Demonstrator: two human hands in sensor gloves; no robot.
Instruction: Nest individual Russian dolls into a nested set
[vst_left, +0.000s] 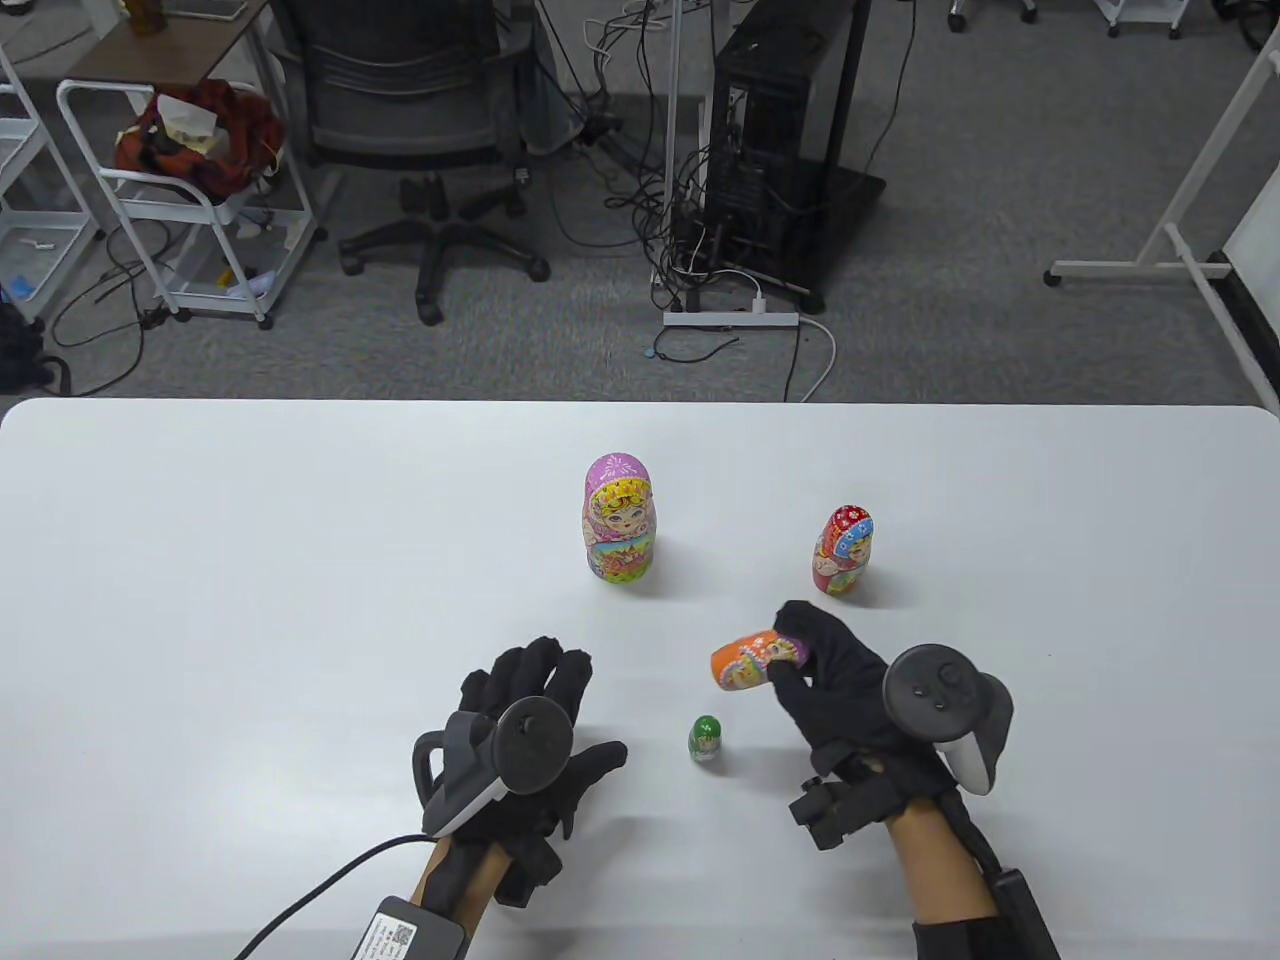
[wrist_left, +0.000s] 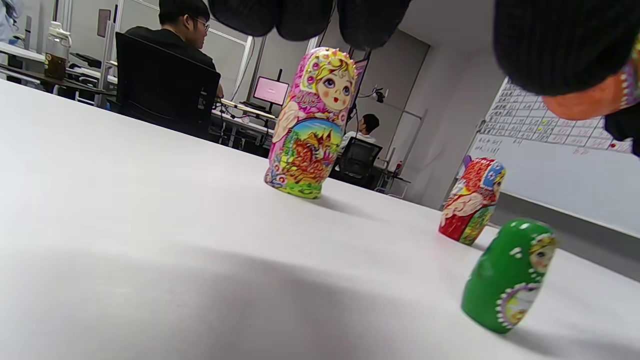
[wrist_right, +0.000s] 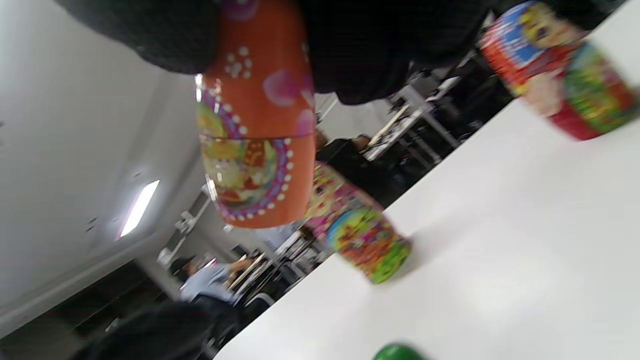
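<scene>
My right hand (vst_left: 795, 650) grips the head end of an orange doll (vst_left: 750, 660) and holds it on its side above the table; in the right wrist view the orange doll (wrist_right: 257, 130) hangs from my fingers. A small green doll (vst_left: 706, 739) stands just below it, also in the left wrist view (wrist_left: 510, 275). A large pink doll (vst_left: 620, 520) stands mid-table, and a red doll (vst_left: 843, 550) stands to its right. My left hand (vst_left: 545, 675) hovers empty over the table, left of the green doll, fingers spread.
The white table (vst_left: 250, 600) spans the view. Behind its far edge stand an office chair (vst_left: 420, 130), a computer tower (vst_left: 780, 150) with cables, and a white cart (vst_left: 190, 200).
</scene>
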